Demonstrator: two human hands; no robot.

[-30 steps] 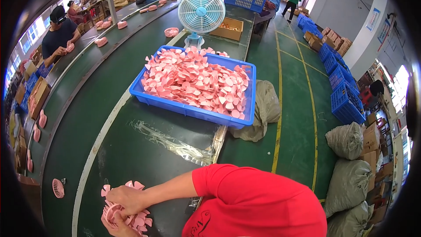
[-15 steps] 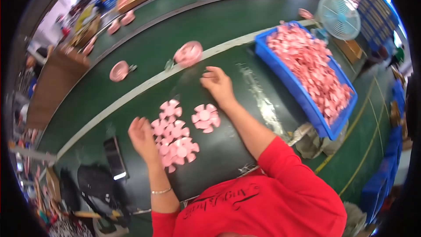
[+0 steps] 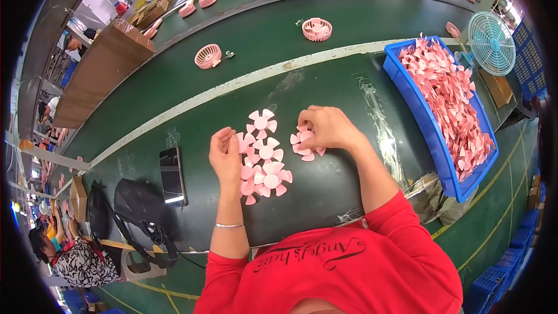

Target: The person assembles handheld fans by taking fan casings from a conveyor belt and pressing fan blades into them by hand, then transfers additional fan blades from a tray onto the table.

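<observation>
1. Head view: my left hand point(image 3: 225, 157) rests edge-on against a cluster of pink fan blades point(image 3: 264, 166) on the green table point(image 3: 325, 75), fingers loosely open and gripping nothing.
2. My right hand point(image 3: 326, 128) is curled over a single pink blade point(image 3: 303, 144) just beside the cluster; whether it truly pinches it, I cannot tell.
3. To do this well, I judge I should keep the left hand steadying the cluster and slide blades singly.
4. The blue crate point(image 3: 433, 139) of blades sits at my right, a phone point(image 3: 172, 175) at my left.
</observation>
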